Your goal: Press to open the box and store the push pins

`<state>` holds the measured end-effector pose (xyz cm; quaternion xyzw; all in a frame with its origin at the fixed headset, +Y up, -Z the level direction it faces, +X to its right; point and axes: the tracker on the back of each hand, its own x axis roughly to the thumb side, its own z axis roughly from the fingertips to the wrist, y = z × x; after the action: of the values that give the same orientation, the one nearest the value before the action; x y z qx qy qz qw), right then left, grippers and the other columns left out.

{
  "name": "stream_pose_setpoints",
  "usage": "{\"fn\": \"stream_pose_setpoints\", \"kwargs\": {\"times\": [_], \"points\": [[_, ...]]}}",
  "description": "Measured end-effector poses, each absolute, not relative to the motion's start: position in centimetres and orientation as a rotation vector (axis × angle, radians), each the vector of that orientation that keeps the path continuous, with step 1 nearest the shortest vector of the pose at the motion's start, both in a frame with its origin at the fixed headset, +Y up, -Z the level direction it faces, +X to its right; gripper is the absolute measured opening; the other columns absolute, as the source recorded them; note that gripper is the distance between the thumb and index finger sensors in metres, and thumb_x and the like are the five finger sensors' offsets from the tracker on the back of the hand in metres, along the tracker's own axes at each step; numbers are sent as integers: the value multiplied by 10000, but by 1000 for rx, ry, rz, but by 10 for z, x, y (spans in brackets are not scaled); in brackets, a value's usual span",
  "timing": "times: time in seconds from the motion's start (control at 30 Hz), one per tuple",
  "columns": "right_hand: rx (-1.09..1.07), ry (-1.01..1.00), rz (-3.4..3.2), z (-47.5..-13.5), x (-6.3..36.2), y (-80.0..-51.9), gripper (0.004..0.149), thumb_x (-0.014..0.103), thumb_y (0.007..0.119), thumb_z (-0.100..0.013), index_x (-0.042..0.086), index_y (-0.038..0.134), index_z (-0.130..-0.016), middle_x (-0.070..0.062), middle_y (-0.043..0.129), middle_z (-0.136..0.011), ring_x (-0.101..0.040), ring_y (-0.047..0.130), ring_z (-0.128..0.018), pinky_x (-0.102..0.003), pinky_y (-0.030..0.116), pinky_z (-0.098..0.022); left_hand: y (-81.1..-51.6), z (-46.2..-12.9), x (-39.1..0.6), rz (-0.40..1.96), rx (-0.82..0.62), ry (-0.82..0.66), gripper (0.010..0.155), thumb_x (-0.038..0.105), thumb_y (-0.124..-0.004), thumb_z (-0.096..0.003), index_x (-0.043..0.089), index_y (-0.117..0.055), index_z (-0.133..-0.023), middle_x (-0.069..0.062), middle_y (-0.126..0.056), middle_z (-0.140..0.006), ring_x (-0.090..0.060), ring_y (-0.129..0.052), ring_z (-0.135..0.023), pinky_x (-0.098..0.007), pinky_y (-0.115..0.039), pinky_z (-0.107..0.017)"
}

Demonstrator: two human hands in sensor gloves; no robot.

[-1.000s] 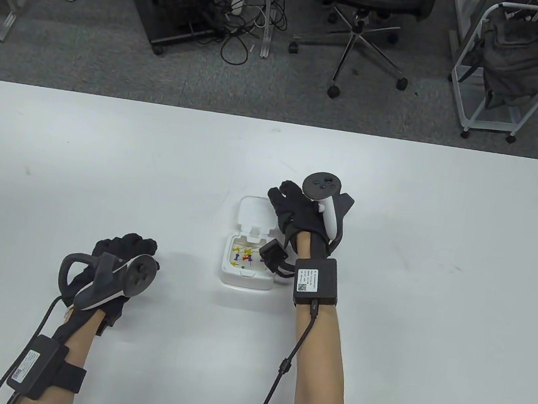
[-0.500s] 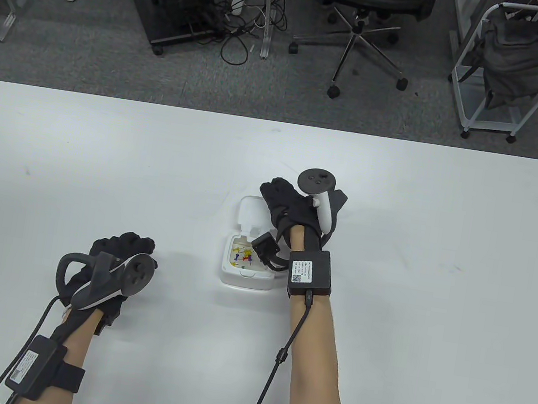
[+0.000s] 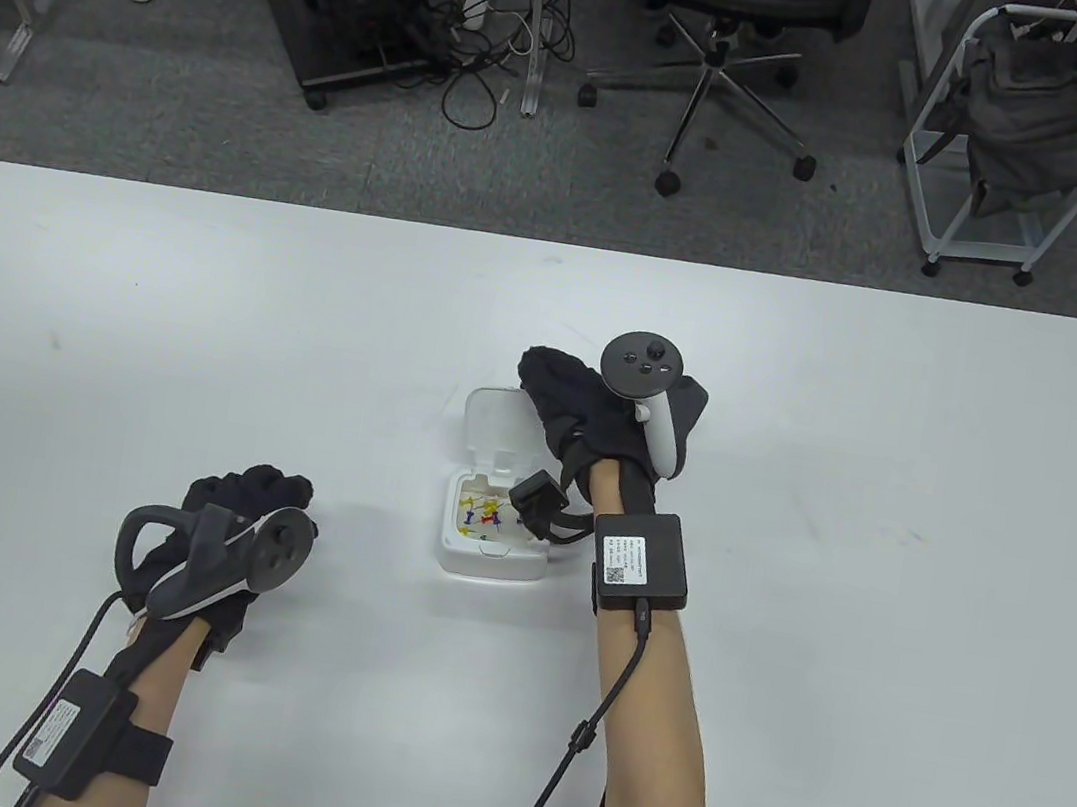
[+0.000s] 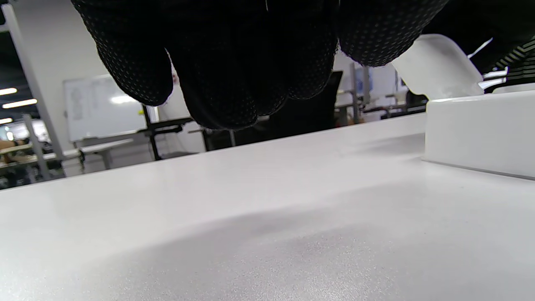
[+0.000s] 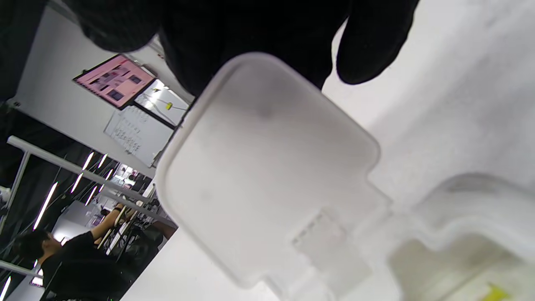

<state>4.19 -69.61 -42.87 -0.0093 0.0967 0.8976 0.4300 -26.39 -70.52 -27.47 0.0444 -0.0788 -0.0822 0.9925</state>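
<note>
A small white box (image 3: 486, 563) sits open at mid table, its lid (image 3: 494, 427) hinged up on the far side. Several coloured push pins (image 3: 482, 513) lie inside it. My right hand (image 3: 560, 392) is at the lid's far right edge, fingers curled over it. In the right wrist view my fingers (image 5: 250, 29) lie behind the lid (image 5: 267, 167) at its top edge, above the box (image 5: 472, 217). My left hand (image 3: 252, 492) rests curled on the table left of the box and holds nothing. In the left wrist view the fingers (image 4: 225, 62) hang above the table, with the box (image 4: 476, 133) at the right.
The white table (image 3: 892, 477) reaches to a far edge, with an office chair (image 3: 733, 48), a cart (image 3: 1022, 142) and cables on the floor beyond. Cables run from both wrists to the near edge.
My right hand moved left onto the lid's far edge. The lid tilted up and the box shifted slightly left and turned. The left hand stayed still.
</note>
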Motion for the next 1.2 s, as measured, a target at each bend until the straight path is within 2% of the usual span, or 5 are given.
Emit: {"fn": "stream_pose_setpoints", "kwargs": {"times": [0.23, 0.4, 0.73, 1.07, 1.2], "points": [[318, -10, 2678, -384, 19, -670, 471, 529, 634, -470, 314, 765, -868, 25, 880, -919, -328, 841, -865, -595, 667, -705, -705, -274, -262, -182, 92, -159, 517, 509, -663, -533, 304, -739, -1001, 16, -833, -1014, -202, -984, -783, -507, -779, -738], [488, -155, 2881, -346, 10, -678, 479, 530, 622, -462, 315, 763, -867, 29, 874, -928, -322, 843, -874, -604, 660, -710, -705, -273, -259, -191, 97, -162, 517, 509, -663, -533, 303, -740, -1002, 14, -832, -1014, -202, -985, -784, -508, -778, -737], [378, -41, 3093, -326, -7, -721, 423, 484, 713, -441, 348, 745, -841, 33, 826, -929, -296, 850, -841, -589, 668, -710, -705, -270, -255, -199, 103, -165, 518, 509, -663, -533, 301, -742, -1001, 15, -831, -1016, -204, -987, -783, -508, -780, -736], [368, -135, 3122, -324, -9, -729, 431, 484, 736, -421, 382, 696, -838, 74, 813, -916, -267, 833, -829, -593, 652, -719, -705, -271, -255, -202, 106, -166, 516, 509, -663, -533, 303, -743, -1000, 15, -831, -1017, -203, -984, -787, -509, -778, -738], [332, -11, 3056, -322, 0, -719, 484, 489, 729, -420, 352, 702, -883, 52, 801, -974, -296, 817, -899, -610, 636, -724, -706, -270, -254, -199, 100, -167, 517, 508, -663, -533, 303, -741, -1001, 17, -832, -1015, -202, -983, -788, -508, -779, -738]]}}
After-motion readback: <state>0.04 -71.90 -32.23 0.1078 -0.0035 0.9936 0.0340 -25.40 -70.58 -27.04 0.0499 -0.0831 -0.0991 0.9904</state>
